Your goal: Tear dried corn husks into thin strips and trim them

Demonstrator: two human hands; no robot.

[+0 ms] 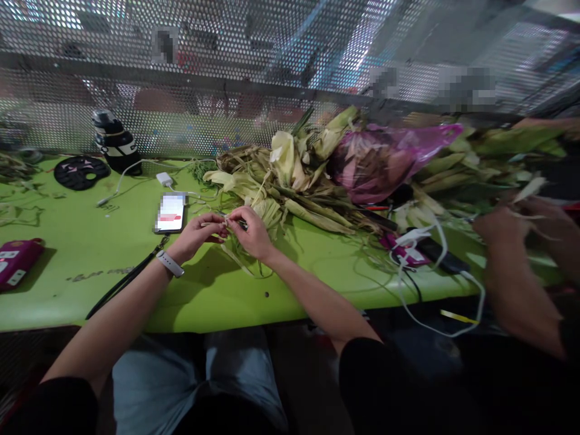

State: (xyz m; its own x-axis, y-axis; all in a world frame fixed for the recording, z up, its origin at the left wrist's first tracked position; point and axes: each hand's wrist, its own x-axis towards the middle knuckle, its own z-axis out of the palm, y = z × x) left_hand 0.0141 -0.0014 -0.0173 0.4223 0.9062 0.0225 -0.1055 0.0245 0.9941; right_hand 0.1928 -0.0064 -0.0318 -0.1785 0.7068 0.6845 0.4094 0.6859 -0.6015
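Observation:
My left hand and my right hand meet over the green table, near its middle. Both pinch a thin strip of pale corn husk between their fingertips. A white watch band circles my left wrist. Loose husk strips lie under and in front of my hands. Just behind them rises a big pile of corn husks.
A phone on a white charger cable lies left of my hands, with a black strap nearby. A pink plastic bag sits in the pile. Another person's hands work at the right. A perforated metal screen backs the table.

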